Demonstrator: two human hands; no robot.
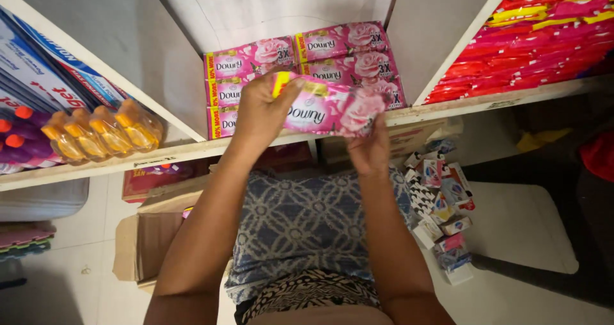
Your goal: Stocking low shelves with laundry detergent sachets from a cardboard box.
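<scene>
Both my hands hold one pink sachet pack (pixel 332 110) with a rose picture and a yellow band, level with the front edge of the white shelf (pixel 441 112). My left hand (pixel 262 110) grips its left end from above. My right hand (pixel 369 151) supports its right end from below. Just behind it, a stack of matching pink packs (pixel 307 63) fills the middle compartment, two columns wide and three high.
Yellow liquid bottles (pixel 102 133) and purple bottles (pixel 19 139) lie in the left compartment. Red and pink packets (pixel 531 37) fill the right one. Below the shelf stand an open cardboard box (pixel 150 235), a white stool (pixel 518 226) and small hanging boxes (pixel 441 210).
</scene>
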